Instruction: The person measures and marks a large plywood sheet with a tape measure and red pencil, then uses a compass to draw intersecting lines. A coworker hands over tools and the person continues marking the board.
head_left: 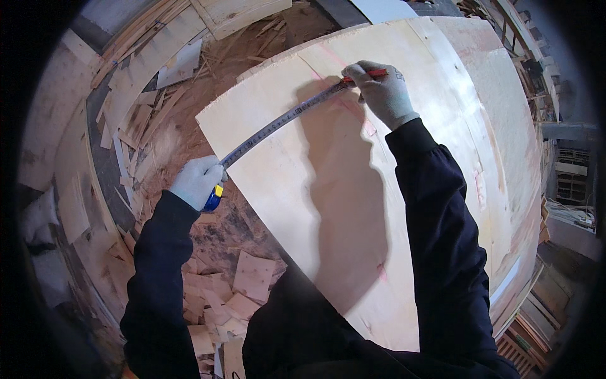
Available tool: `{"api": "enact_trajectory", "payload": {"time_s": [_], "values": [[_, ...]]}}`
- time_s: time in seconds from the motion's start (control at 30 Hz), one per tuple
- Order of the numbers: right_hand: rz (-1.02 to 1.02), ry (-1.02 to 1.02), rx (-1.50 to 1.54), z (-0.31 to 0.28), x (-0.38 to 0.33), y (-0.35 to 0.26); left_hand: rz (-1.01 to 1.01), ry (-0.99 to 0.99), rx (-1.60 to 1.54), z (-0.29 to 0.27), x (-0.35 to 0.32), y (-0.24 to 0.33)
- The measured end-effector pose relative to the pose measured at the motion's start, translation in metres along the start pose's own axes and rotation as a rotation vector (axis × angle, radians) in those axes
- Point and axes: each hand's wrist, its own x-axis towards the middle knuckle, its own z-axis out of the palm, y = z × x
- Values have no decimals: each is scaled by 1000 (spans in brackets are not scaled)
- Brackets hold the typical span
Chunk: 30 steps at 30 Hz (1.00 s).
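My left hand point(194, 180), in a pale work glove, is closed round a blue and yellow tape measure point(214, 198) just off the left edge of a large wooden sheet point(265, 208). The metal blade point(271, 128) runs from it across the sheet, up and to the right. At the blade's far end my gloved right hand point(382, 92) is closed on a red pencil point(375, 74), its tip by the blade. Whether those fingers also pinch the blade is hidden. Faint pink marks point(368, 127) show on the wood beside my right hand.
Broken wood offcuts point(252, 276) litter the dusty floor below the sheet's left edge. Long veneer strips and boards point(151, 76) lie at the upper left. More stacked boards point(536, 316) stand at the lower right, beyond the sheet.
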Motion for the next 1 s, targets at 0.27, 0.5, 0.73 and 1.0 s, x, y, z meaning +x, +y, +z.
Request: {"api": "enact_trajectory", "payload": {"time_s": [0.27, 0.5, 0.73, 1.0], "values": [[-78, -6, 68, 3, 3, 14, 1, 14, 3, 0, 1, 2], [-122, -51, -43, -2, 2, 15, -3, 9, -40, 2, -1, 0], [-163, -85, -81, -7, 0, 17, -15, -16, -84, 3, -6, 5], [-29, -59, 17, -3, -4, 15, -31, -15, 23, -1, -4, 7]]}}
